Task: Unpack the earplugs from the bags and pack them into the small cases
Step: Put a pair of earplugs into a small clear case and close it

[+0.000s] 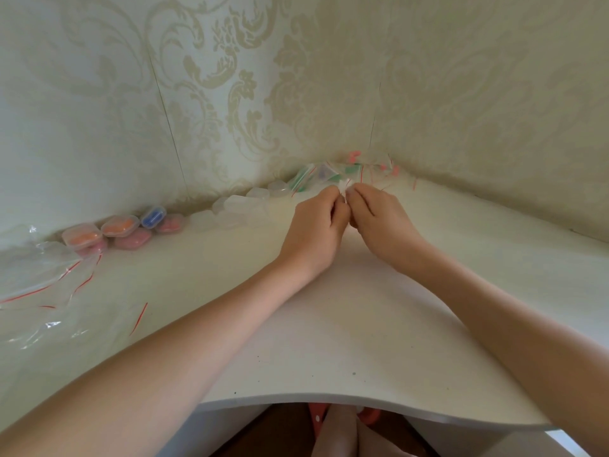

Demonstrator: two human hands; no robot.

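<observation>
Both hands meet near the far corner of the white table, knuckles almost touching. The left hand and the right hand each have their fingers curled in, pinching between them a small clear bag, of which only a crumpled white bit shows above the fingertips; what is inside it is hard to make out from here. Just behind the hands, pushed into the corner against the patterned wallpaper, lies a heap of more small bags with red and green seal strips, and a few pink earplugs show among them. Along the wall to the left of the hands runs a row of empty clear cases, touching one another. Further left sits a cluster of filled cases: two with orange plugs, one with blue, and pink ones beside and partly under them. At the left edge of the table, well apart from the hands, spreads a loose pile of flattened clear bags with red strips, which look empty.
</observation>
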